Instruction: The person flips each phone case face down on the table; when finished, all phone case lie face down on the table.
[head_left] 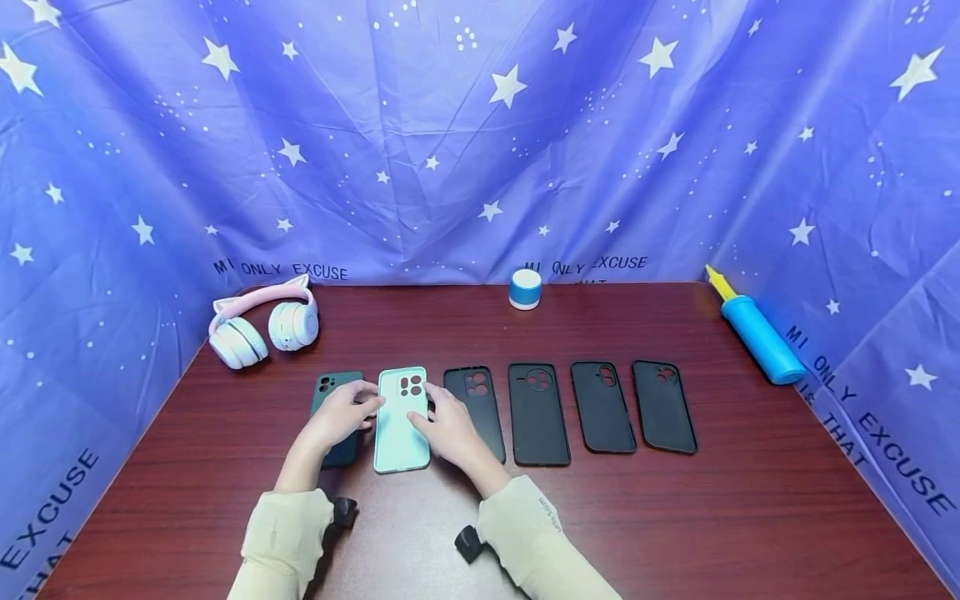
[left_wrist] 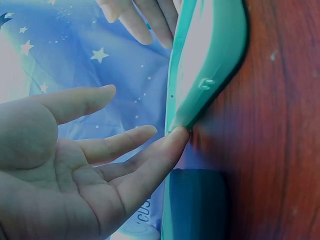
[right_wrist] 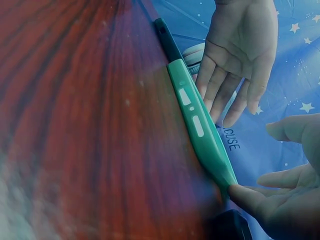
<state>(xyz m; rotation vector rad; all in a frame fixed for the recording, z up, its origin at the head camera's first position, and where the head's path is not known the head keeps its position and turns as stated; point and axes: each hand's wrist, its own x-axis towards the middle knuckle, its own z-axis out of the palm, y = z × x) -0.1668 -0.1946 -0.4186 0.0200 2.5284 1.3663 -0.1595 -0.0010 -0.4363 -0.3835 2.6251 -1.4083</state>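
A mint-green phone case lies on the table between my two hands, its camera cutouts toward the far end. My left hand is at its left edge, over a dark green phone case that it partly covers. In the left wrist view, a fingertip of the left hand touches the mint case's side, thumb apart. At the right edge is my right hand, overlapping a black phone case. The right wrist view shows the right hand with a fingertip against the mint case.
To the right lie three more black phone cases in the same row. White and pink headphones are at the back left, a blue-white round object at the back, and a blue pump at the right edge.
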